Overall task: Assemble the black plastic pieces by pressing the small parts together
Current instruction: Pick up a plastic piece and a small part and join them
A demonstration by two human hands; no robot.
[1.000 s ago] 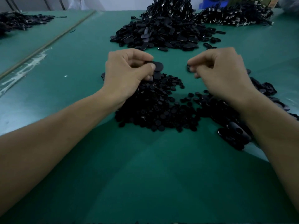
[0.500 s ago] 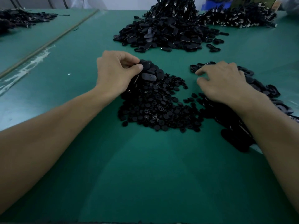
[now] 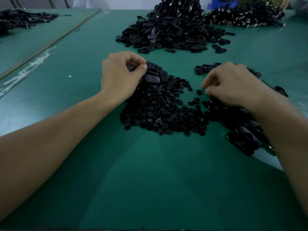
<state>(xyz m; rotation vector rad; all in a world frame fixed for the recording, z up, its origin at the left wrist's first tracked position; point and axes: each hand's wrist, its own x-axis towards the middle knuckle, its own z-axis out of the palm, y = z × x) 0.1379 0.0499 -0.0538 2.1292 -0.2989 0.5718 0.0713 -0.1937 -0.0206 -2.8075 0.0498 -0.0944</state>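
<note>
A heap of small round black plastic pieces [image 3: 160,110] lies on the green table in front of me. My left hand [image 3: 120,75] sits at the heap's far left corner, its thumb and curled fingers pinching a black oval piece [image 3: 131,68], with several more oval pieces [image 3: 155,75] stacked beside it. My right hand [image 3: 233,84] hovers low at the heap's right side, fingers curled, fingertips close to one small round piece [image 3: 198,92]; I cannot see anything held in it. Under my right forearm lies a pile of black oval shells [image 3: 246,134].
A large pile of black oval pieces [image 3: 170,35] lies further back in the middle, with a tangle of corded parts [image 3: 243,15] behind it to the right. Another dark pile [image 3: 20,19] sits on the neighbouring table at the far left. Bare green mat [image 3: 150,180] spreads in front.
Both hands dropped from mid-air to the piles. The left hand stays at the heap's far corner with an oval piece; the right hand moved left toward the loose round pieces.
</note>
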